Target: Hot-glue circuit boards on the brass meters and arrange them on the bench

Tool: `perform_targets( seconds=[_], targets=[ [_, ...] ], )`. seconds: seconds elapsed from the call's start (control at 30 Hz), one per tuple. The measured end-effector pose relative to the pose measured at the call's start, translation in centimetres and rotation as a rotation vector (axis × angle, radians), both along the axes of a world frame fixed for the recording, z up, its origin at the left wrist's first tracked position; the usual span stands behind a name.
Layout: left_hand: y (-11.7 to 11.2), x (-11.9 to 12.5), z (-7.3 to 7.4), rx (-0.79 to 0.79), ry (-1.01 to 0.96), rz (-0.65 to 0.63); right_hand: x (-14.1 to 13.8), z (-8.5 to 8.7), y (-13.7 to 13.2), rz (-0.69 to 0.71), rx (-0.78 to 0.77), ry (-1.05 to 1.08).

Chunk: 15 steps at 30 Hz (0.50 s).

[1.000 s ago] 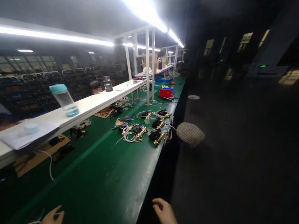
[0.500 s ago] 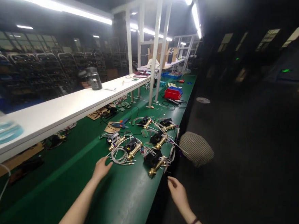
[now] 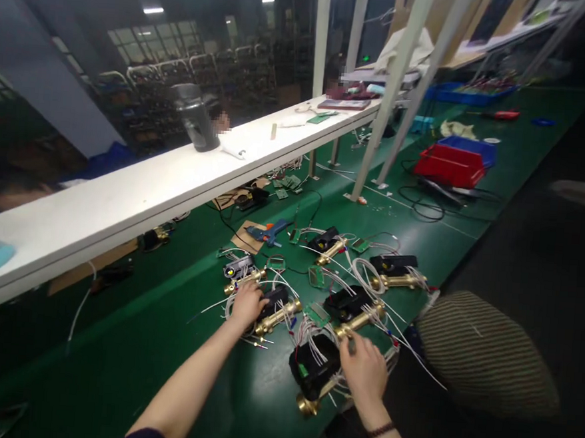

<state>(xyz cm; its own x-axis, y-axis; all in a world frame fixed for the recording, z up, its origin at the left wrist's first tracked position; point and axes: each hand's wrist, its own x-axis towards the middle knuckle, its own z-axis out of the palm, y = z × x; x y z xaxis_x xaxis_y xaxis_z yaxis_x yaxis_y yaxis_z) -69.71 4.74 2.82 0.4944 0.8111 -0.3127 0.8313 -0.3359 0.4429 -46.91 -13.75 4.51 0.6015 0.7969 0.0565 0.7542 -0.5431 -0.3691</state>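
My left hand (image 3: pixel 247 306) lies over the white cable coil beside a black housing with a brass pipe (image 3: pixel 279 317). Its thumb is apart from the fingers, and some fingertips are hidden. My right hand (image 3: pixel 366 369) has its fingers curled over the far right end of the nearest unit, a black housing (image 3: pixel 313 366) with a brass pipe end (image 3: pixel 308 405). What lies under those fingers is hidden. Just beyond it is another black unit with a brass pipe (image 3: pixel 363 321). Several similar wired units and small green circuit boards (image 3: pixel 317 276) are around them.
A blue glue gun (image 3: pixel 270 232) lies on cardboard farther back. Along the left runs a white shelf (image 3: pixel 123 200) with a dark jar (image 3: pixel 196 119). Red bin (image 3: pixel 449 166) and black cables stand beyond the posts. A striped rounded seat (image 3: pixel 483 352) is beside the bench's right edge.
Both hands have moved forward onto the units; the left was short of the cable coil, the right beside the bench edge. The view has turned and come closer.
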Motion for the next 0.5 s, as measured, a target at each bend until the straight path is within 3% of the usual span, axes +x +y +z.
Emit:
perform_targets(
  seconds=[0.17,0.37,0.5],
  targets=[
    [0.8,-0.9,0.2,-0.034,0.089,0.025,1.1,-1.3,1.3,0.069,-0.033,0.108],
    [4.0,-2.0,-0.3,-0.235,0.104,-0.021,0.5,-1.0,1.6,-0.085,-0.256,0.290],
    [8.1,-1.8,-1.0,-0.140,0.178,0.178,-0.9,-0.6,1.7,-0.188,-0.317,0.451]
  ],
)
